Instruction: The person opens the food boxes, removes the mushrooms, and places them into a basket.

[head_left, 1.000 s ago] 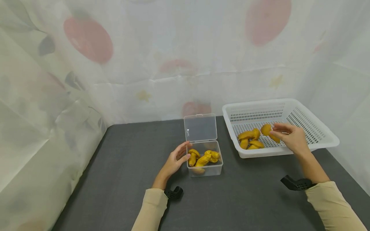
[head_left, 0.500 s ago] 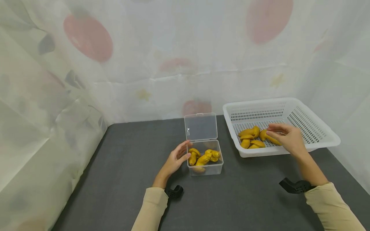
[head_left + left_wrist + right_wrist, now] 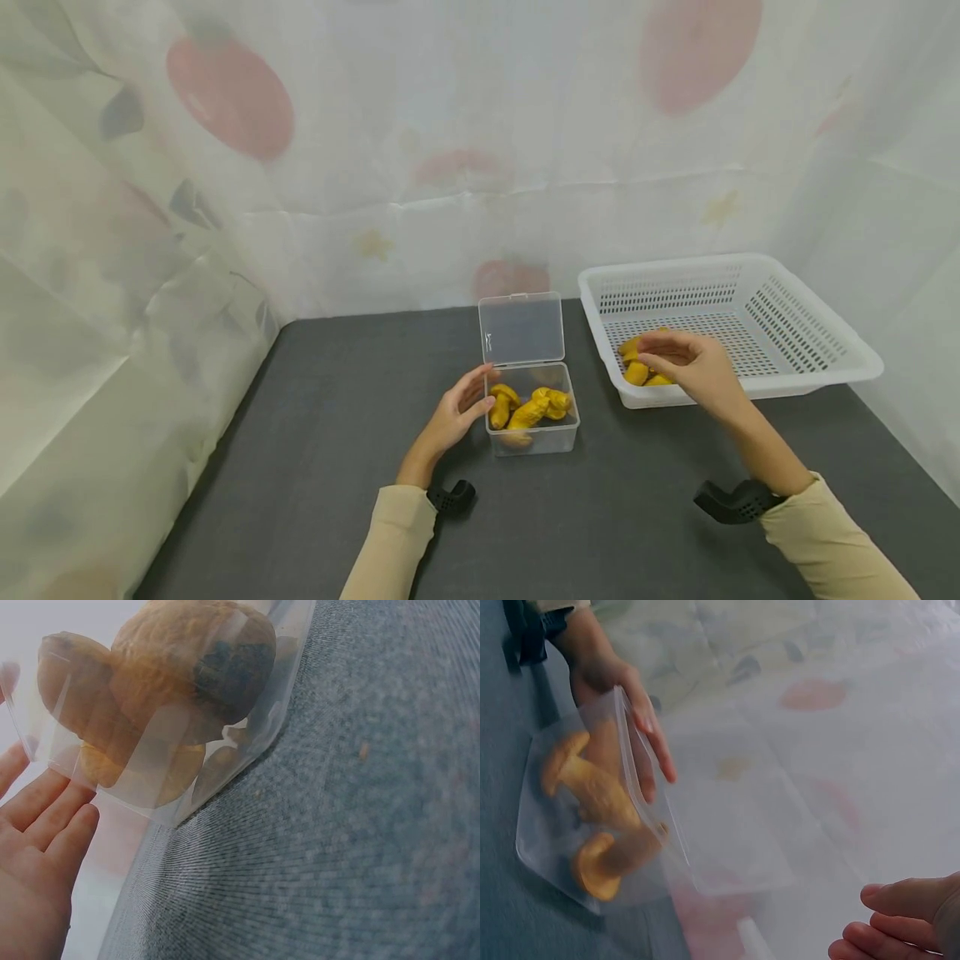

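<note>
Mushrooms (image 3: 528, 412): some in box (image 3: 555, 442), others in basket (image 3: 802, 325). Left hand (image 3: 450, 410): fingers relaxed, touching box wall. Right hand (image 3: 699, 367): over basket's mushrooms, thumb and fingers parted, seemingly released.

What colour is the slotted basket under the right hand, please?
The slotted basket is plain white, best seen in the head view.

1. Open lid (image 3: 521, 329) bars the box's (image 3: 553, 443) far side; left hand (image 3: 453, 414), its left.
2. Table (image 3: 600, 404) between box and basket (image 3: 840, 375) gives passage.
3. The basket's near rim (image 3: 783, 389) lies beneath the right wrist (image 3: 737, 412).
</note>
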Available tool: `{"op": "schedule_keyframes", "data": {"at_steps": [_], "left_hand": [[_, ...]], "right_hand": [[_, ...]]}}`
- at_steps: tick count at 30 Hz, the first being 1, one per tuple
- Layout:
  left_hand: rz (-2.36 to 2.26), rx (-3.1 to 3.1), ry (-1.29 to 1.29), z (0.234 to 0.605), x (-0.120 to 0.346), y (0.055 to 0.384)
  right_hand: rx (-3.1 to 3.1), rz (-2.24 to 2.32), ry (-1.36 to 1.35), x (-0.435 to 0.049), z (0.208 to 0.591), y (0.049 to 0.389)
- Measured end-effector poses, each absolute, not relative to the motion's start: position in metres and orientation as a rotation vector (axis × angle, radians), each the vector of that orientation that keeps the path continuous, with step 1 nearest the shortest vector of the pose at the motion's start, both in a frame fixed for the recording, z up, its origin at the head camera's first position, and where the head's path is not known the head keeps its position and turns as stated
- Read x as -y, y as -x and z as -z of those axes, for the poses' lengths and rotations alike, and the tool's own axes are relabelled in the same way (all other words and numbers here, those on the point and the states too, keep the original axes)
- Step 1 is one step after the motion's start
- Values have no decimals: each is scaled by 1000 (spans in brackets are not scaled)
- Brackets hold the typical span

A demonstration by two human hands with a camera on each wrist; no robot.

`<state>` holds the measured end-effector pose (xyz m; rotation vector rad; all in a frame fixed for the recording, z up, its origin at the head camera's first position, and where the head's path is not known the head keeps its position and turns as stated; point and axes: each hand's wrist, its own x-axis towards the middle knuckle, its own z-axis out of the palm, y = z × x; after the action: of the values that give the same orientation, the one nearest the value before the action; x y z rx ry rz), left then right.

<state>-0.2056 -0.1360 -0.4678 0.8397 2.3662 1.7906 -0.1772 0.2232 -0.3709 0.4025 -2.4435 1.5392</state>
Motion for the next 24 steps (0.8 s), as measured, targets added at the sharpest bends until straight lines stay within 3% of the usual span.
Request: {"op": "schedule_keyframes", "data": {"at_steps": [24], "left_hand": [[-1815, -2348, -861, 469, 136, 206]], "right_hand": [[2509, -1534, -913, -146, 401, 177]]}}
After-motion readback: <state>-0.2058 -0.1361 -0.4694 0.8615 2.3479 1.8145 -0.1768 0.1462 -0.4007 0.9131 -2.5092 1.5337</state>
